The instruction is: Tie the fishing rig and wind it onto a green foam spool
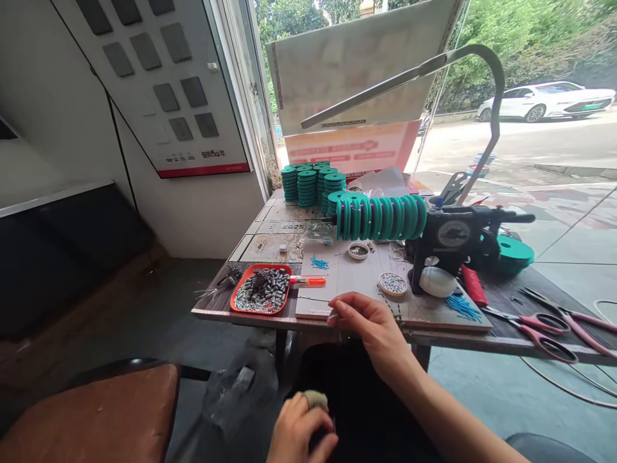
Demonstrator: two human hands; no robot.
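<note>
My right hand [373, 325] is over the table's front edge, with thumb and forefinger pinched together. A thin strand [315, 299] runs to its fingertips from the left across the white board [313, 310]. Lower down, in front of my dark-clothed lap, my left hand [303, 429] has its fingers curled in. A greenish wrap [316, 399] covers one of its fingers; what those fingers hold, if anything, is hidden. Left of my right hand lies an orange tray [232, 302] with grey metal cylinders and small shiny pieces. An orange-handled tool [308, 281] touches the tray's right side.
A black winder [450, 235] carries a row of green spools [380, 217]. Behind it rise stacked green spools [307, 190]. Small dishes hold white beads [393, 283] and dark bits [358, 251]. Scissors [544, 328] and pliers [573, 318] lie right; a brown chair [96, 415] stands left.
</note>
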